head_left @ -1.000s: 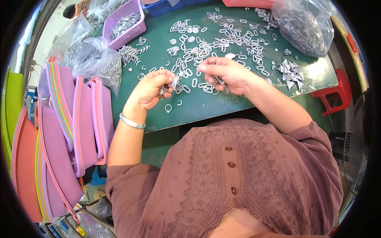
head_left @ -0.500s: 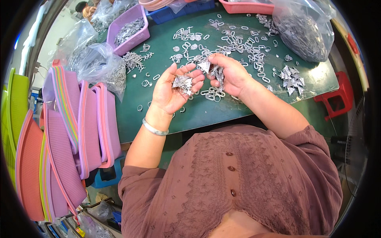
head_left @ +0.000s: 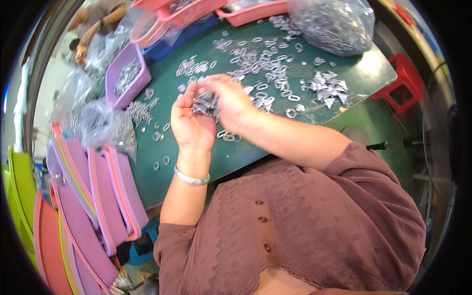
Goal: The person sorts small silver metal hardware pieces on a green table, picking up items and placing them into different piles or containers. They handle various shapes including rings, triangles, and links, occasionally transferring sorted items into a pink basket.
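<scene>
My left hand [head_left: 193, 130], with a pale bangle on its wrist, is cupped palm up above the green table [head_left: 236, 150]. A clump of small grey metal pieces [head_left: 205, 104], some of them flat and pointed, lies in its palm. My right hand [head_left: 236, 105] curves over from the right, its fingers bent against the clump and meeting the left fingertips. Some of the pieces are hidden between the two palms. Oval metal rings [head_left: 276, 73] lie scattered just beyond the hands. Farther right is a heap of triangular metal pieces [head_left: 328, 89].
A purple basket [head_left: 114, 88] of metal parts and a plastic bag [head_left: 103, 123] stand at the left. At the back right sits a big full bag [head_left: 334, 24]. Stacked baskets [head_left: 78, 196] rise at my left; a red stool [head_left: 405, 83] stands right. A co-worker's arm [head_left: 98, 29] shows far left.
My right hand has come over to my left hand and closed in over the metal pieces. The view has shifted, and a co-worker's arm now shows at the upper left.
</scene>
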Demonstrator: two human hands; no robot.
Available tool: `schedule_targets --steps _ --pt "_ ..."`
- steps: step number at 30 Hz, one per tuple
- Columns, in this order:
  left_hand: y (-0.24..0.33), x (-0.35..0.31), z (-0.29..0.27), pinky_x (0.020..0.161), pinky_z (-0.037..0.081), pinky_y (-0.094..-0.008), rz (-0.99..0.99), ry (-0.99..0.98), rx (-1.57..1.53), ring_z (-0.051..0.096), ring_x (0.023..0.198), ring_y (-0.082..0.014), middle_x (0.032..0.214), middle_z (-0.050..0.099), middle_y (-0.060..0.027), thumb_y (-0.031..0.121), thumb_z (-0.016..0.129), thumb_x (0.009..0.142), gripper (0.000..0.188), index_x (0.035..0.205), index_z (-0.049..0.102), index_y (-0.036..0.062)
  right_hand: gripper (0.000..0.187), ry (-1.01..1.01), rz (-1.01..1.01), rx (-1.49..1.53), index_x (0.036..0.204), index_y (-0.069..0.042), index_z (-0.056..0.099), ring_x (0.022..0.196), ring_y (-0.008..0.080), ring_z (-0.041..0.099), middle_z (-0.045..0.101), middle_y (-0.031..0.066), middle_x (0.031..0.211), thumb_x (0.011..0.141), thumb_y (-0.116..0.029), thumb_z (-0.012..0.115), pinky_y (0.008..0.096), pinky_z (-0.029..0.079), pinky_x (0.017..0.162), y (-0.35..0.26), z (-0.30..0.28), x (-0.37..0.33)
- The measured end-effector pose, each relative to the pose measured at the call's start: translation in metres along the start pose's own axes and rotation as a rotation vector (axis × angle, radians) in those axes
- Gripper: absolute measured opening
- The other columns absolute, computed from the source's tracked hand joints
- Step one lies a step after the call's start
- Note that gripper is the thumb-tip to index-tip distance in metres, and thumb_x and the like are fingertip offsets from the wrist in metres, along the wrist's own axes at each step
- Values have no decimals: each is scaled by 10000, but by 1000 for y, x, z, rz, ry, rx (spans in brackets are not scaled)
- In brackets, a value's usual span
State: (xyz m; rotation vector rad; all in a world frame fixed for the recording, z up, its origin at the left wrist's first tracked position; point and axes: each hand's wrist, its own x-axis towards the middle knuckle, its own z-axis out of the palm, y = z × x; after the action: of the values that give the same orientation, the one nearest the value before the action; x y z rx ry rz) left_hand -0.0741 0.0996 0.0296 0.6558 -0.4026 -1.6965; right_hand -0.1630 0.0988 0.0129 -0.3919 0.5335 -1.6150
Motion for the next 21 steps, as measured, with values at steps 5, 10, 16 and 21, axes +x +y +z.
schedule_targets --steps 5,10,16,21 --pt "-12 -6 36 978 297 -405 200 -33 273 383 1138 -272 1241 379 -166 429 314 886 577 1288 298 16 355 -40 -6 -154 1052 -59 419 818 150 498 506 90 927 772 -112 629 275 450 715 -11 15 -9" --pt "-19 -2 45 1018 214 -395 223 -181 464 227 1254 -289 1411 85 -180 531 308 856 745 1375 48 63 561 -24 6 -127 1198 -73 282 833 171 509 495 130 948 759 -76 631 311 465 720 -19 5 -7" --pt "-26 -8 56 1027 87 -420 240 -142 498 103 1303 -282 1411 125 -171 555 276 851 744 1379 40 87 517 145 102 113 1196 -65 307 732 188 528 513 123 871 752 -49 571 324 469 588 -31 -10 -2" --pt "-29 0 64 1014 37 -410 248 -215 477 78 1314 -255 1392 204 -155 534 246 868 691 1376 99 90 297 165 109 139 1040 -78 402 618 232 548 539 124 796 770 -74 527 366 461 451 -61 -32 21"
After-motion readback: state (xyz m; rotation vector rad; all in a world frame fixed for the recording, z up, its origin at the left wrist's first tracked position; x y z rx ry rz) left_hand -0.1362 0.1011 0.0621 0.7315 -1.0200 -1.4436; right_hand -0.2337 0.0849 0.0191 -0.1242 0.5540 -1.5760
